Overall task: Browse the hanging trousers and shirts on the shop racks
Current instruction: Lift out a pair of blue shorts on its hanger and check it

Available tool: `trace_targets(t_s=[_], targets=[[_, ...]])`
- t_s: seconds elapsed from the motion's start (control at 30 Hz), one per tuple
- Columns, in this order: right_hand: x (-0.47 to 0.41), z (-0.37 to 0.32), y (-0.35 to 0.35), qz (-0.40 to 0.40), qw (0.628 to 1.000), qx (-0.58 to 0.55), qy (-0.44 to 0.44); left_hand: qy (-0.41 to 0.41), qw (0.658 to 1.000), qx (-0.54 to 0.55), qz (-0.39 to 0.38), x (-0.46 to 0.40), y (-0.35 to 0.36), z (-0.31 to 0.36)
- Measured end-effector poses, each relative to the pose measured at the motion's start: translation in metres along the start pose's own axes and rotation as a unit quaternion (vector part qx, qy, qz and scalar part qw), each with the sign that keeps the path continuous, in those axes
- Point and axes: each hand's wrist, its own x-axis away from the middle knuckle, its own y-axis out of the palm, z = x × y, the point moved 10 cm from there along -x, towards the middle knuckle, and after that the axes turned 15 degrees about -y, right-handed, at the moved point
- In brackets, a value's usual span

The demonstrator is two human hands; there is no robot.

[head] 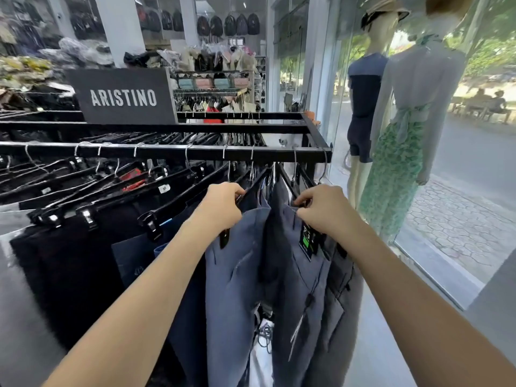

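A black metal rack (167, 152) carries a row of trousers on black clip hangers. My left hand (220, 205) grips the hanger of a blue-grey pair of trousers (234, 275). My right hand (324, 210) pinches the hanger of the neighbouring blue-grey pair (301, 289), which has a dark tag with green print (308, 241). The two pairs are held apart, with a gap between them. Black trousers (69, 261) hang to the left on the same rail.
A black sign reading ARISTINO (122, 96) stands on the rack top. Two dressed mannequins (365, 107) (405, 163) stand by the glass shop front (474, 177) on the right. Shelves with bags and packed goods (217, 71) fill the back.
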Motion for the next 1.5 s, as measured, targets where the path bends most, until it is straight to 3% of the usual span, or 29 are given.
trace_targets(t_s=[0.37,0.5,0.6,0.73,0.87,1.0,1.33,1.5], targets=[[0.005,0.005,-0.011,0.033,0.997,0.046,0.059,-0.014,0.998,0.041,-0.034,-0.022,-0.009,-0.028],[0.008,0.003,-0.012,0.022,0.987,0.124,0.099,-0.009,0.997,0.064,-0.042,-0.023,-0.002,-0.029],[-0.001,-0.02,-0.009,0.023,0.973,0.22,0.067,0.001,0.992,0.116,-0.055,-0.019,0.007,-0.019],[-0.014,-0.065,-0.003,0.092,0.993,0.072,-0.022,0.003,0.978,0.184,-0.097,-0.016,0.022,-0.005],[-0.023,-0.076,0.052,-0.047,0.999,-0.002,-0.012,-0.001,0.96,0.26,-0.101,-0.016,0.033,-0.005],[-0.022,-0.063,0.056,-0.056,0.998,-0.02,0.023,-0.002,0.934,0.325,-0.149,-0.009,0.048,-0.02],[-0.014,-0.026,0.042,-0.036,0.994,-0.061,0.08,-0.045,0.939,0.296,-0.168,-0.039,0.05,-0.066],[-0.009,-0.018,0.043,0.006,0.975,-0.173,0.137,-0.035,0.942,0.277,-0.188,-0.03,0.053,-0.061]])
